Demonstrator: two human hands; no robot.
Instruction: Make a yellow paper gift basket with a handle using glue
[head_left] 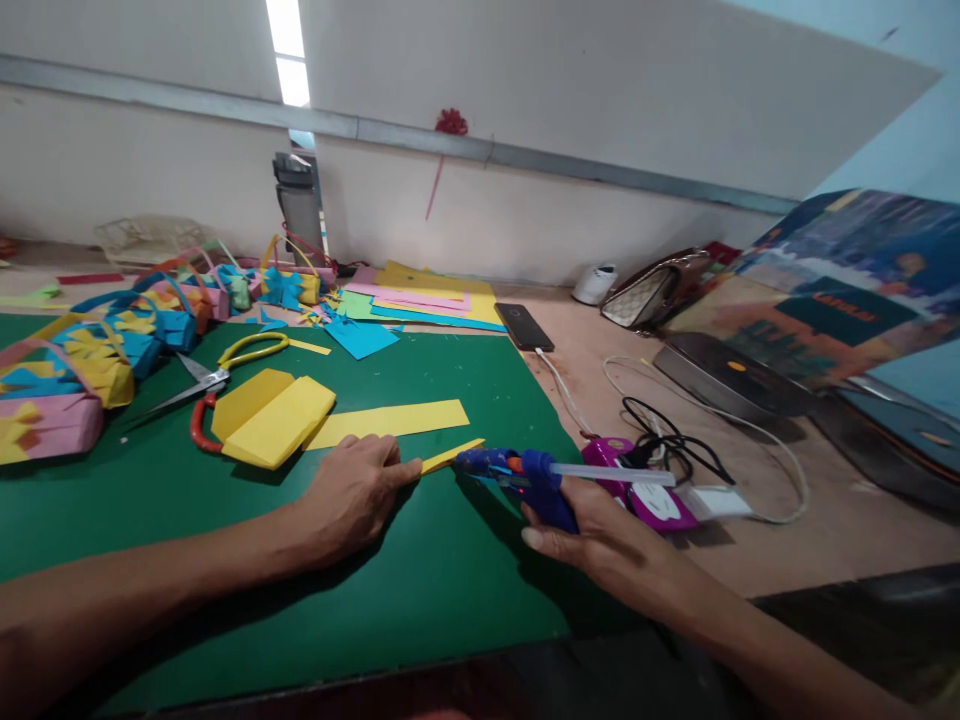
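My right hand (592, 530) is wrapped round the grip of a blue glue gun (546, 485), a clear glue stick (615, 474) poking out of its rear. Its nozzle touches or hovers just over a narrow folded yellow paper strip (452, 456); I cannot tell which. My left hand (358, 490) pinches that strip's left end, low over the green mat (390, 610). Just beyond lies a wider flat yellow paper strip (397, 424). To its left rests a folded yellow paper box (279, 425), next to open scissors (214, 380) with one yellow and one red handle.
Several colourful paper baskets (124, 350) line the left side. Paper sheets (427, 300) and a phone (525, 327) lie at the back. A purple power strip (652, 500), cables and a brown case (727, 375) are on the right. A grey bottle (298, 205) stands by the wall.
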